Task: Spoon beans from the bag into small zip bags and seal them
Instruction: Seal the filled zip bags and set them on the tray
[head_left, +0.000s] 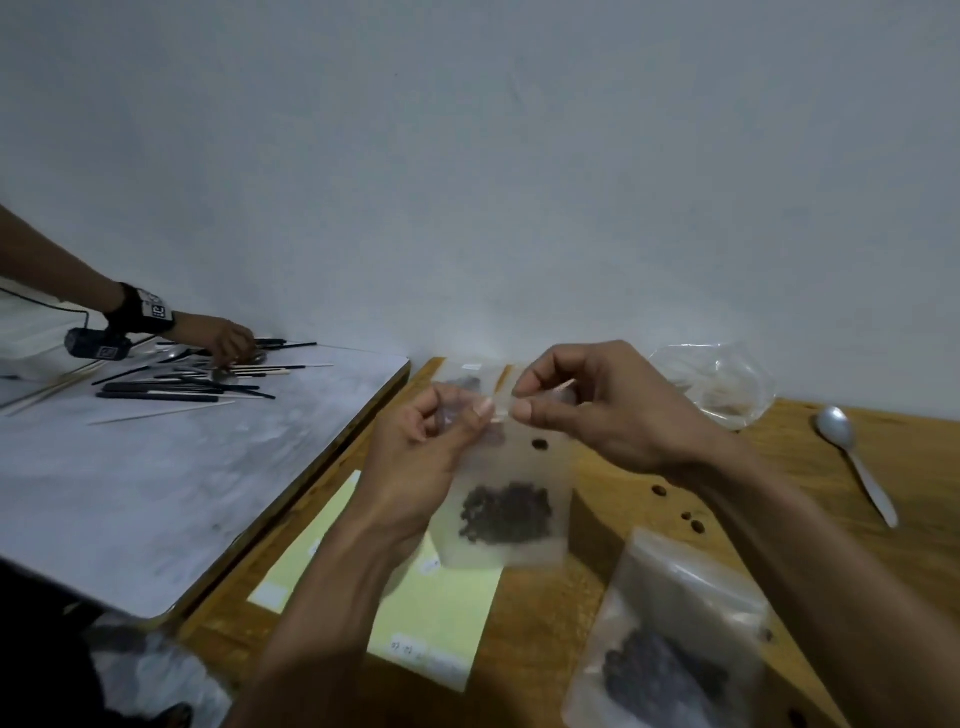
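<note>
Left hand (441, 441) and right hand (587, 405) raised over wooden table (623, 467), fingertips pinching top strip of small zip bag (506, 499); frosted flat plastic, dark beans (506, 512) pooled at bottom.

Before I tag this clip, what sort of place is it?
Probably a plain indoor workroom, not a kitchen: a wooden table against a bare white wall, a second white-topped table strewn with sticks, and someone else's hand sorting them.
</note>
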